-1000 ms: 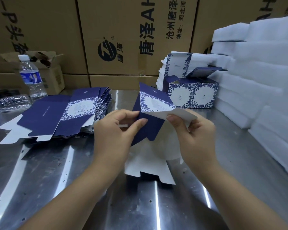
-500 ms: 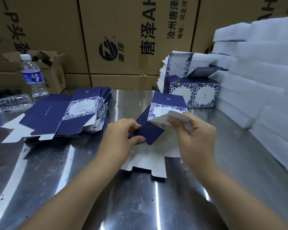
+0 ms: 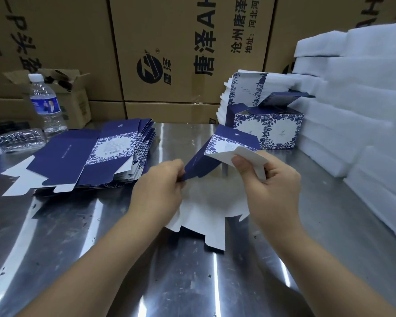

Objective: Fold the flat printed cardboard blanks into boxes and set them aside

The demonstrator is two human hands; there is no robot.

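Between the two hands, the navy-and-white printed cardboard blank [image 3: 217, 161], pinched by left fingers [image 3: 177, 172] and right fingers [image 3: 240, 163], has dropped lower toward the steel surface [image 3: 101, 259], its panels folding open.

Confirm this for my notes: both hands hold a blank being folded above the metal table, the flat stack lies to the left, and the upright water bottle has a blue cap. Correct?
Not quite: the head view shows the water bottle with a white cap, not blue. The rest stands: the left hand and right hand hold the blank above the metal table, and the flat stack lies to the left.
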